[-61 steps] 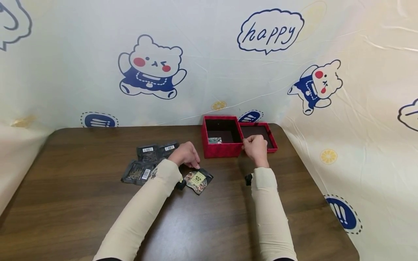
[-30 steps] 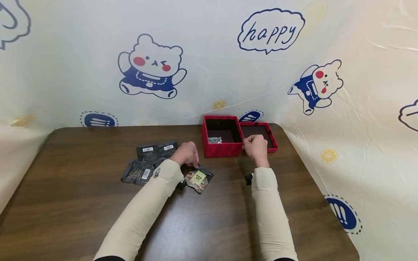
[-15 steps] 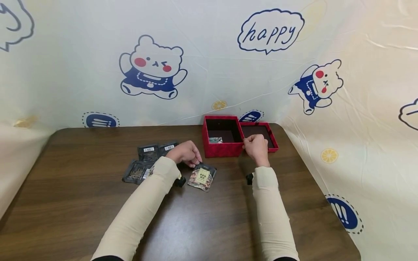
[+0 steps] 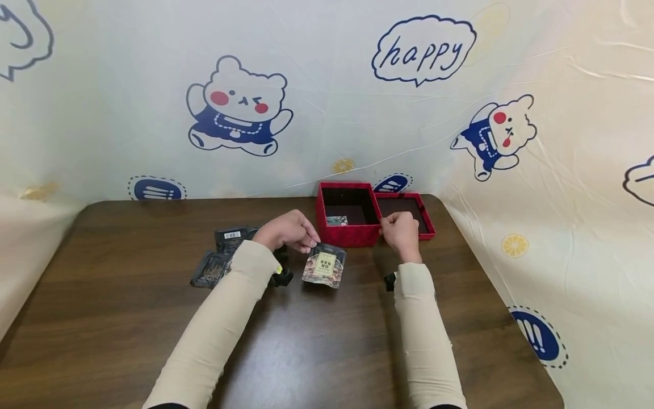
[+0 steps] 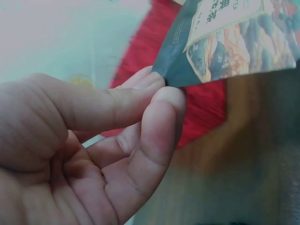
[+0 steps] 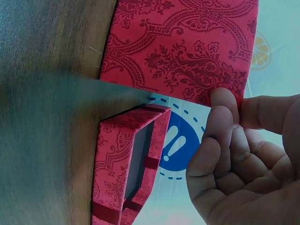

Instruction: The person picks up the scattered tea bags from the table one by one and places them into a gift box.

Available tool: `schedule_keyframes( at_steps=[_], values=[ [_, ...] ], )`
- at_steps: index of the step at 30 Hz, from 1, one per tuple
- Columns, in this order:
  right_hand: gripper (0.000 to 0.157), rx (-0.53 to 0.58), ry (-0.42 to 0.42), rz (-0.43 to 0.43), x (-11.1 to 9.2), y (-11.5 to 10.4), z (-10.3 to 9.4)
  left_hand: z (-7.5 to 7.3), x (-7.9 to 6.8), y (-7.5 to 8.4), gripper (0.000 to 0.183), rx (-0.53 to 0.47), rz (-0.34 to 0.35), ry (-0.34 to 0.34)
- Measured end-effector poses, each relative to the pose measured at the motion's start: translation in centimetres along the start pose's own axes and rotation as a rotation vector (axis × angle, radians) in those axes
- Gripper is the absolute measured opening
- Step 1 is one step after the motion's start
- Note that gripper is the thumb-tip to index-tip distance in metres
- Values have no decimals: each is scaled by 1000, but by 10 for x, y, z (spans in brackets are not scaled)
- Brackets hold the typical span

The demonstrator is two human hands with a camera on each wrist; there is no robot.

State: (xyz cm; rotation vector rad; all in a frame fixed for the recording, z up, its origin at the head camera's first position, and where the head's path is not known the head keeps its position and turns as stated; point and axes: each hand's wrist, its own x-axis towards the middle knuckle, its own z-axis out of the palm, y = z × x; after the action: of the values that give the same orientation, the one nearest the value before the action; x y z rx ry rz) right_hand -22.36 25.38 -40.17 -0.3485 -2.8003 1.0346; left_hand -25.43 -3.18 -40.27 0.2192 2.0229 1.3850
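Note:
My left hand (image 4: 290, 230) pinches a corner of a dark sachet (image 4: 325, 266) between thumb and index finger. The sachet has a pale label and a picture of coloured hills on its front, and it hangs tilted just before the red box. In the left wrist view the sachet (image 5: 234, 44) overlaps the box's red wall (image 5: 201, 110). At the near right corner of the patterned red box (image 4: 352, 235), my right hand (image 4: 401, 234) grips the rim with thumb and fingertips. Inside the box lies one small printed packet (image 4: 336, 220).
The red lid (image 4: 426, 227), inner side up, lies right of the box. Several black sachets (image 4: 210, 270) with barcode labels lie on the brown wooden table (image 4: 128, 318), partly behind the left forearm. A printed cloth (image 4: 327, 113) hangs along the table's back edge.
My left hand has lifted the sachet from the table and moved it right and back toward the box, turning it upright. My right hand stays on the box's corner.

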Motion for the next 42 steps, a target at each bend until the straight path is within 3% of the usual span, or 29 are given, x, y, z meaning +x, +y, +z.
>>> schedule_keyframes(
  at_steps=[5,20,42],
  values=[
    [32,2,13,-9,1,0,-1,-4,-4,13,7,-27,-2,22],
    [30,10,23,-9,0,-1,1,-10,-3,33,14,-195,-9,186],
    [31,3,32,-26,1,1,1,-9,4,38,17,-327,21,354]
  ],
)
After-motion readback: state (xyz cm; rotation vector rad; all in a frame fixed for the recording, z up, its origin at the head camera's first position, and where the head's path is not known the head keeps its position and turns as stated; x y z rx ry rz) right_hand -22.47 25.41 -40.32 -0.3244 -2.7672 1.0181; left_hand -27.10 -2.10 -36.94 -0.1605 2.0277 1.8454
